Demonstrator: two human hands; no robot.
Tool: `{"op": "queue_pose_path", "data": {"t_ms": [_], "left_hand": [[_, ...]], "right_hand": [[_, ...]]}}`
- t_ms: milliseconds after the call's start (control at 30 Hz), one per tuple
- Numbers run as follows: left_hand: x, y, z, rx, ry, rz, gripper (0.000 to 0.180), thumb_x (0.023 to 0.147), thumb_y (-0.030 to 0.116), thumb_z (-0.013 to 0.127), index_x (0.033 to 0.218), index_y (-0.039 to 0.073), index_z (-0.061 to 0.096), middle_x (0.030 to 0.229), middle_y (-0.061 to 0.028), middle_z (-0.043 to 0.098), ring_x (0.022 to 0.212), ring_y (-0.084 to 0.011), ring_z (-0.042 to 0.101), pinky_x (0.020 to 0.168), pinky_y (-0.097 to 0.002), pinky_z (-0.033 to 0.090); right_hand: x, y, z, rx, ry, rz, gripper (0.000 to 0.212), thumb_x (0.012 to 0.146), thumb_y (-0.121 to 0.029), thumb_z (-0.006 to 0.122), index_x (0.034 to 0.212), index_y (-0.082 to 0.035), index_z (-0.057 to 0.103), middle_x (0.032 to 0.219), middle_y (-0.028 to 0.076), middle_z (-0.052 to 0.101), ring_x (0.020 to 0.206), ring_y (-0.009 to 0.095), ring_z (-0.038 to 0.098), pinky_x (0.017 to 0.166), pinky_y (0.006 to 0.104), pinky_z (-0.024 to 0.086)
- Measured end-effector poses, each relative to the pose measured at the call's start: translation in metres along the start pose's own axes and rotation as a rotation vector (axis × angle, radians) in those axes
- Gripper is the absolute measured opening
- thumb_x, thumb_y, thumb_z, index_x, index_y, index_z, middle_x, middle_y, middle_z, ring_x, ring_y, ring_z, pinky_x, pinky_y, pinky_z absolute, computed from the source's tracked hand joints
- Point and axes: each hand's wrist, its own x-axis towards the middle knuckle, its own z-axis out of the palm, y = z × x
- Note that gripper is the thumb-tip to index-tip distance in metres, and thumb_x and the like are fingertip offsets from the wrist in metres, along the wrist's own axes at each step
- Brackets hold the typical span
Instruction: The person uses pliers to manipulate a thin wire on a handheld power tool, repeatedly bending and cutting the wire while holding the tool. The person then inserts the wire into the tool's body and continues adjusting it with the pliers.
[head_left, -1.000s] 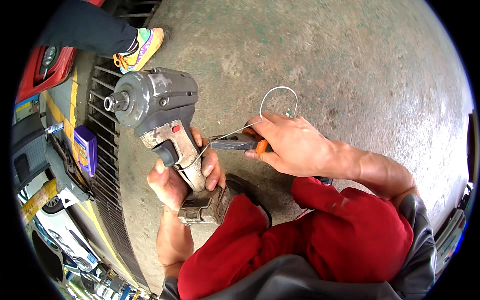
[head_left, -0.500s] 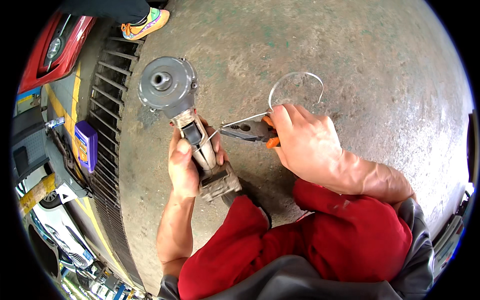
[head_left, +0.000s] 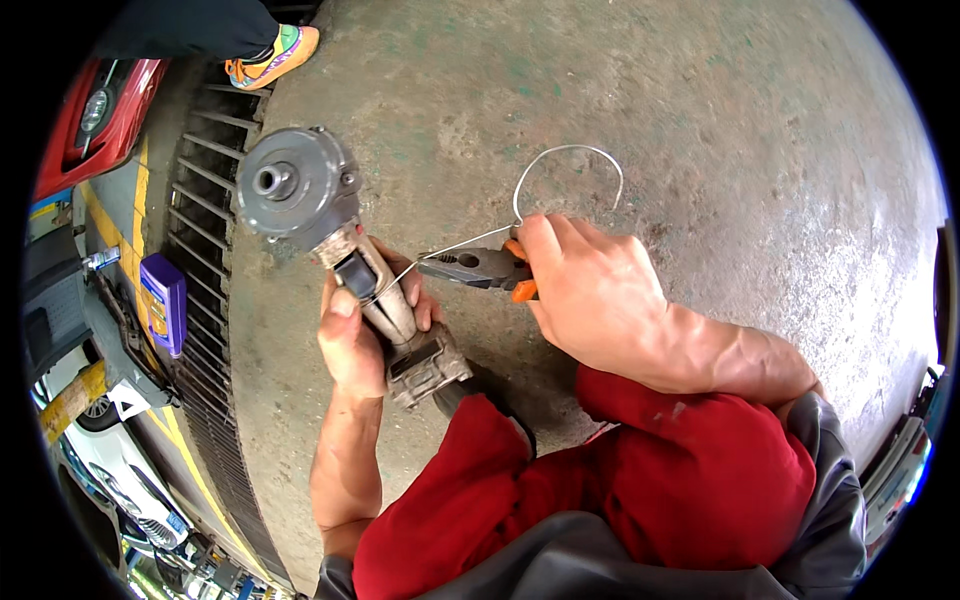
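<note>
My left hand is wrapped round the worn, pale handle of a cordless power tool. The tool's round grey head, with a hollow stub in its middle, points away from me; a black trigger sits on the handle. A thin white strip like a cable tie crosses the handle below the trigger, runs along the pliers to my right hand, and curls beyond it in an open loop. My right hand is closed on orange-handled pliers, their jaws beside the strip near the handle. Whether the jaws pinch it, I cannot tell.
A drain grate runs down the left of the concrete floor. On its far side stand a purple bottle, a red car and a white car. Another person's bright shoe is at the upper left.
Both hands have shifted a little left with the tool and pliers. The tool's head leans further left. The view has shifted slightly too.
</note>
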Motion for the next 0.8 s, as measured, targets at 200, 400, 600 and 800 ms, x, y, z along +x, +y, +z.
{"op": "queue_pose_path", "data": {"t_ms": [200,400,600,800], "left_hand": [[-0.006,0.004,-0.001,-0.108,-0.068,-0.052,0.07,0.085,0.058,0.056,0.126,0.003,0.047,0.082,-0.0108,0.054,0.064,-0.0241,0.057,0.066,-0.0416,0.053],[-0.007,0.007,-0.002,-0.159,-0.162,-0.156,0.075,0.079,0.06,0.066,0.126,0.004,0.049,0.084,-0.0131,0.057,0.063,-0.0254,0.06,0.067,-0.0426,0.055],[-0.014,0.007,-0.005,-0.204,-0.154,-0.183,0.075,0.079,0.06,0.066,0.128,0.006,0.048,0.084,-0.0136,0.057,0.063,-0.0261,0.06,0.069,-0.0439,0.055],[-0.016,0.004,-0.009,-0.214,-0.191,-0.181,0.072,0.081,0.059,0.064,0.127,0.006,0.048,0.084,-0.0135,0.057,0.063,-0.0262,0.059,0.067,-0.0444,0.054]], "right_hand": [[0.004,0.001,-0.003,0.143,-0.128,0.039,0.023,0.093,-0.012,0.061,0.108,0.002,0.053,0.095,0.019,0.068,0.089,0.037,0.07,0.07,0.0483,0.056],[0.005,0.004,0.0,0.271,-0.306,0.098,0.035,0.092,-0.021,0.071,0.112,0.0,0.05,0.09,0.021,0.07,0.084,0.043,0.07,0.07,0.0514,0.053],[0.012,-0.001,-0.004,0.394,-0.495,0.122,0.042,0.1,-0.034,0.063,0.112,0.005,0.052,0.086,0.026,0.07,0.085,0.047,0.068,0.075,0.0544,0.052],[0.015,-0.002,-0.008,0.441,-0.58,0.138,0.043,0.101,-0.035,0.062,0.111,0.006,0.055,0.089,0.027,0.07,0.09,0.048,0.068,0.081,0.0541,0.052]]}}
